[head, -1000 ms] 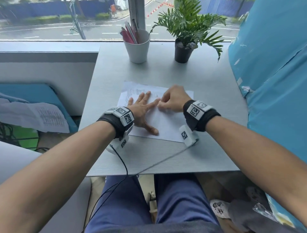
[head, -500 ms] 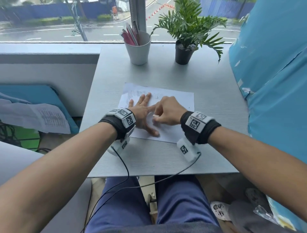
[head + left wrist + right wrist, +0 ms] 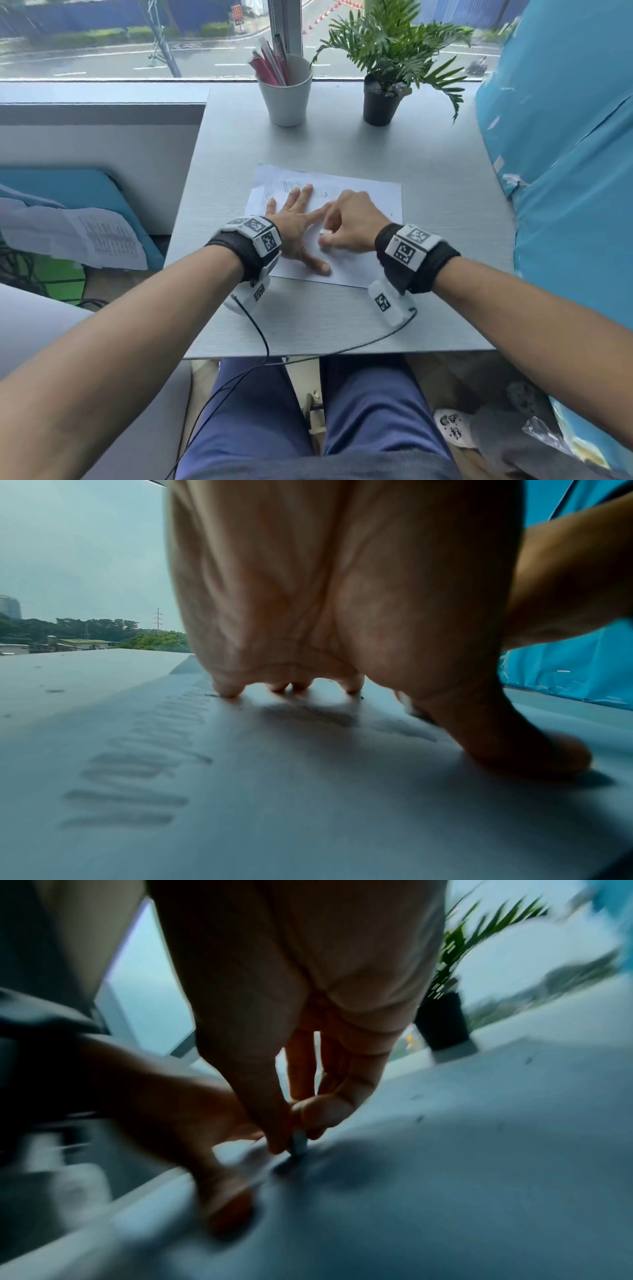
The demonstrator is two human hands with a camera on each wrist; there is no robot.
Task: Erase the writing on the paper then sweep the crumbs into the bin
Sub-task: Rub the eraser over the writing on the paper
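Observation:
A white sheet of paper [image 3: 370,198] lies in the middle of the grey table [image 3: 428,178]. Grey pencil writing [image 3: 137,775] runs along its left part. My left hand [image 3: 298,219] lies flat on the sheet with fingers spread, pressing it down. My right hand [image 3: 346,222] pinches a small white eraser [image 3: 323,233] between thumb and fingers, its tip on the paper beside my left thumb. In the right wrist view the eraser [image 3: 298,1144] touches the sheet, blurred by motion. Small dark crumbs [image 3: 419,1118] speckle the paper. No bin is in view.
A white cup of pens [image 3: 286,90] and a potted plant [image 3: 383,96] stand at the table's far edge by the window. A blue covered bulk [image 3: 565,171] rises along the right side. Cables [image 3: 260,335] trail over the near edge.
My right hand with the eraser has drawn back toward me across the paper, from beside the left fingertips to beside the left thumb. The left hand keeps pressing in place.

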